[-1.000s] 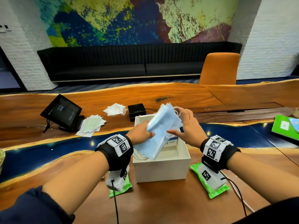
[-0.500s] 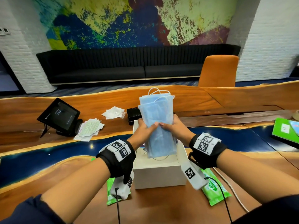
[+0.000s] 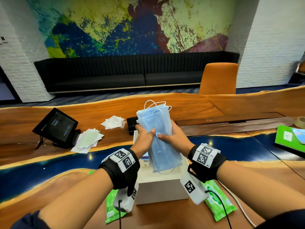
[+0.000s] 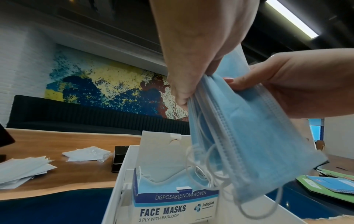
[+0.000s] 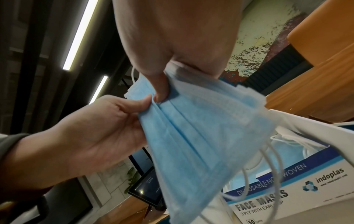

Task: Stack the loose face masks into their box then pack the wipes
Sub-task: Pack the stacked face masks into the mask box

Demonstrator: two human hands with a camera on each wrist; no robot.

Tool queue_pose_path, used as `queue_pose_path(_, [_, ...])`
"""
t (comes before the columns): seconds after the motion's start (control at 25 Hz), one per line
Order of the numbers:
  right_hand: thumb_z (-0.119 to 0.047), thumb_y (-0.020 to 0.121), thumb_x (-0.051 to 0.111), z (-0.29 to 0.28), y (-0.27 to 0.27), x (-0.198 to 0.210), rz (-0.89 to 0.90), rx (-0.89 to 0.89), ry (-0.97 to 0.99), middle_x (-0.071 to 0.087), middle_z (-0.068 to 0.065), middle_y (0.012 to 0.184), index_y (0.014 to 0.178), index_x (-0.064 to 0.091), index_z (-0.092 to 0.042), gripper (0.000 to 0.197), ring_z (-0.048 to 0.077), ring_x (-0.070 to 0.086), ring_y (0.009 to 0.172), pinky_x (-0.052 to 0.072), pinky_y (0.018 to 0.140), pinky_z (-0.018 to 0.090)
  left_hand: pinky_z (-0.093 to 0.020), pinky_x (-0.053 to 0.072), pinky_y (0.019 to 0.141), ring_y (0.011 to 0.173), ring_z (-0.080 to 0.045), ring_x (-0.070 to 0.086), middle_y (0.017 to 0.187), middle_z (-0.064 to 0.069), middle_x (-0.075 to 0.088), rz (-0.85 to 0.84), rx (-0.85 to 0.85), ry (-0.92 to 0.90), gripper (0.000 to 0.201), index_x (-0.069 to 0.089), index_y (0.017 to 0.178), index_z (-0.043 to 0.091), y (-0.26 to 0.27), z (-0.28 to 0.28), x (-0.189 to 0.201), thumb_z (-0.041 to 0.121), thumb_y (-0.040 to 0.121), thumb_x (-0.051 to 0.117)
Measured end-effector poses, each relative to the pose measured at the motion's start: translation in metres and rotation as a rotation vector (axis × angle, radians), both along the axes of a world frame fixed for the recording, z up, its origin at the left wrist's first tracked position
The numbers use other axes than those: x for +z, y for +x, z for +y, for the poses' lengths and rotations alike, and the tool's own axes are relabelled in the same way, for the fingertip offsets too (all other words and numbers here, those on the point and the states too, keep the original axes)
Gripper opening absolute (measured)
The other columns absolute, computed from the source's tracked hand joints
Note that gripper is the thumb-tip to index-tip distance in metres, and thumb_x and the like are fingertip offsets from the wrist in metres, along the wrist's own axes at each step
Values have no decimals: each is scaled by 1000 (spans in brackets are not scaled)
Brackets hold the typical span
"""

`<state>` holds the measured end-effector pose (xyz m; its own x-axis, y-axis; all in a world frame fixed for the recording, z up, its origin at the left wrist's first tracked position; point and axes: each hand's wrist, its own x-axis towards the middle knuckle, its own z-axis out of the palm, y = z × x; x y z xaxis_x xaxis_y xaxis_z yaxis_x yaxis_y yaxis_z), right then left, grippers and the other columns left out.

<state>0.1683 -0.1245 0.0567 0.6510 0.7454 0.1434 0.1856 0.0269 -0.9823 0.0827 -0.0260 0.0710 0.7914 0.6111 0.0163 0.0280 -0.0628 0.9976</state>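
A stack of blue face masks (image 3: 158, 138) with white ear loops stands on end above an open white box (image 3: 158, 187). My left hand (image 3: 145, 134) grips the stack's left edge and my right hand (image 3: 171, 136) grips its right edge. Inside the white box sits the printed face-mask box (image 4: 172, 203), with more blue masks in it; the held masks (image 4: 249, 144) hang over it, their loops dangling in. The same stack (image 5: 191, 144) shows in the right wrist view, pinched by both hands. Two green wipes packs lie on the table, one at the left (image 3: 110, 207) and one at the right (image 3: 217, 202) of the white box.
A dark tablet on a stand (image 3: 56, 126) and a pile of white sachets (image 3: 87, 139) lie at the left. More white packets (image 3: 113, 121) and a small black box (image 3: 132, 124) lie behind. A green notebook (image 3: 290, 138) lies far right. An orange chair (image 3: 217, 78) stands beyond the table.
The mask stack has gone from slanted over the box to upright, gripped on both edges. Over the last half second it has barely moved.
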Motion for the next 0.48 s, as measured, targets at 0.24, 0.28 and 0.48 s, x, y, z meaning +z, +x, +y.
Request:
queue_pose_path(0.24, [-11, 81, 71, 2, 2, -2, 93, -33, -15, 57, 8, 120, 123, 40, -12, 52, 23, 60, 109, 52, 93, 39, -38, 46, 93, 108, -21, 54, 119, -6, 51, -125, 98, -26, 25, 30, 111, 14, 3, 9, 0, 15, 96, 49])
queue_pose_path(0.28, [-10, 82, 69, 0, 3, -3, 126, 7, -34, 59, 9, 119, 123, 44, -10, 48, 22, 62, 104, 53, 90, 36, -39, 47, 94, 107, -22, 55, 118, -6, 53, -149, 119, -41, 25, 33, 112, 14, 3, 11, 1, 15, 95, 52])
queue_pose_path(0.48, [-4, 82, 67, -8, 11, -8, 30, 98, -211, 64, 14, 114, 119, 56, -5, 39, 29, 63, 100, 51, 93, 43, -42, 51, 93, 111, -25, 58, 124, -9, 53, -233, 90, -71, 59, 33, 121, 13, 3, 18, 8, 13, 78, 74])
